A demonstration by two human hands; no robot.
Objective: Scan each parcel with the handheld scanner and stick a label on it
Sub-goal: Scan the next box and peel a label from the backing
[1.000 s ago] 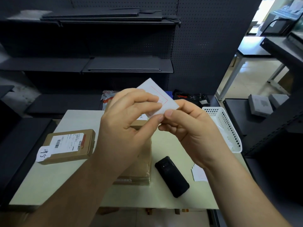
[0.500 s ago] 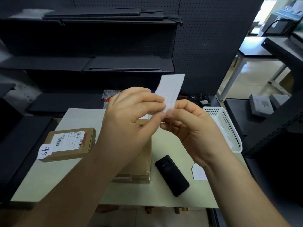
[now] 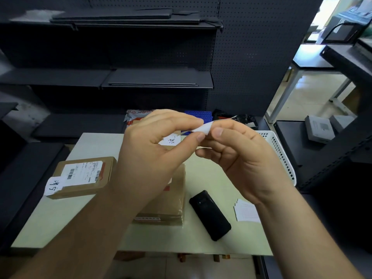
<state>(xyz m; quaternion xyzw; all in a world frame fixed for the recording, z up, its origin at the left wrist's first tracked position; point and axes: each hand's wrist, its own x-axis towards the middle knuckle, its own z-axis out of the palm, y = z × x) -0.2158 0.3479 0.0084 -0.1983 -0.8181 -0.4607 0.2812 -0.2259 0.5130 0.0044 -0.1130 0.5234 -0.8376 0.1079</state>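
Note:
Above the table, my left hand [image 3: 155, 150] and my right hand [image 3: 237, 156] both pinch a small white label [image 3: 202, 128], which is bent between the fingertips. Below my hands lies a brown cardboard parcel [image 3: 171, 200], partly hidden by my left forearm. A second brown parcel [image 3: 84, 176] with a printed shipping label and a handwritten white sticker lies at the table's left. The black handheld scanner [image 3: 210, 215] lies flat on the table, right of the middle parcel. A small stack of blank white labels [image 3: 246, 212] sits right of the scanner.
The pale table [image 3: 203, 241] stands before dark metal shelving. A white plastic basket [image 3: 281, 156] sits at the table's right edge. More packages, one with red print [image 3: 138, 114] and a blue item [image 3: 198, 114], lie behind the table. Grey boxes [image 3: 320, 129] rest on a low shelf at right.
The label stood upright and flat between my fingers; now it is folded down and curled between both hands' fingertips. My hands stay at about the same place.

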